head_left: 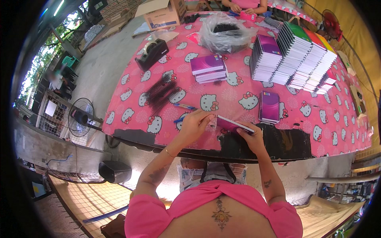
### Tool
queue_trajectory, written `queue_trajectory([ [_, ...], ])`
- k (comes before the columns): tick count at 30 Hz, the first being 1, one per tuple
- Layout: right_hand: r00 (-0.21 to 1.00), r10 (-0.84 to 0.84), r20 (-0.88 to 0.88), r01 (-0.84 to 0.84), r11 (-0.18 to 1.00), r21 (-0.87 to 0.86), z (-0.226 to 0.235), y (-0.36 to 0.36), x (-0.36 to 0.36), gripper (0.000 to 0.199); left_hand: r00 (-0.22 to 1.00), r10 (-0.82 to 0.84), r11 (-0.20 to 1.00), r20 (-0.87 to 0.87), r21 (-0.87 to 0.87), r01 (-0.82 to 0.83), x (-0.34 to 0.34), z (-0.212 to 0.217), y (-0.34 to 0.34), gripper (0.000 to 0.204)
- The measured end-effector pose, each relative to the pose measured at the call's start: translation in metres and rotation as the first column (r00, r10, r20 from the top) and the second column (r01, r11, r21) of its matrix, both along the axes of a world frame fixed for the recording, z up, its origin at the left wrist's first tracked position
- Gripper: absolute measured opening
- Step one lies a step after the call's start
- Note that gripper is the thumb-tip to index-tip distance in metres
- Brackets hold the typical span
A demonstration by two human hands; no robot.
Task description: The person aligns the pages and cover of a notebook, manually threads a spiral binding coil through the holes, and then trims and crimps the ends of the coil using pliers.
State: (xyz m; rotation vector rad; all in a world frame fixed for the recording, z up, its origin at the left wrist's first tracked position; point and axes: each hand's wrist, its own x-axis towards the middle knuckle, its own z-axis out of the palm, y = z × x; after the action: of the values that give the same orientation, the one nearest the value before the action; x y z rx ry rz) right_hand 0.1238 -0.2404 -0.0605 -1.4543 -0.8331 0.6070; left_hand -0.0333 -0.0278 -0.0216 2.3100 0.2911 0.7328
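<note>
My right hand [253, 139] grips a small purple notebook [232, 124] by its right end, above the near table edge. The notebook is tilted, with its white page edge facing up. At its left end my left hand [195, 123] has thumb and fingers pinched together; what lies between them is too small to make out. Two pens, one multicoloured [185, 106] and one blue [179, 119], lie beside my left hand. Behind my right hand a purple spiral notebook [270, 107] lies flat. A bundle of black plastic binding coils [159, 94] rests on the left of the table.
Tall stacks of spiral notebooks [295, 57] stand at the right, and a low purple stack [208, 68] in the middle. Farther back are a tape dispenser [152, 54], a clear bag of black coils [226, 32] and a cardboard box [162, 16]. Another person's hands [237, 8] work across the table.
</note>
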Motion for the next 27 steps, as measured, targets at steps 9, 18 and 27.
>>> queue_trajectory([
  [9, 0.999, 0.024, -0.038, -0.025, 1.0, -0.014, -0.004, -0.002, 0.004, 0.025, 0.925, -0.335, 0.936, -0.18, 0.052, 0.349, 0.018, 0.012, 0.019, 0.025],
  [18, 0.998, -0.026, -0.052, 0.027, 0.999, 0.021, 0.011, -0.006, -0.007, 0.026, 0.967, -0.129, 0.85, -0.222, 0.477, 0.223, 0.025, 0.028, 0.001, 0.046],
  [27, 0.997, -0.027, -0.068, 0.032, 0.997, 0.07, 0.022, 0.001, -0.019, 0.03, 0.96, 0.236, 0.75, -0.153, 0.657, -0.079, 0.016, 0.001, -0.041, 0.088],
])
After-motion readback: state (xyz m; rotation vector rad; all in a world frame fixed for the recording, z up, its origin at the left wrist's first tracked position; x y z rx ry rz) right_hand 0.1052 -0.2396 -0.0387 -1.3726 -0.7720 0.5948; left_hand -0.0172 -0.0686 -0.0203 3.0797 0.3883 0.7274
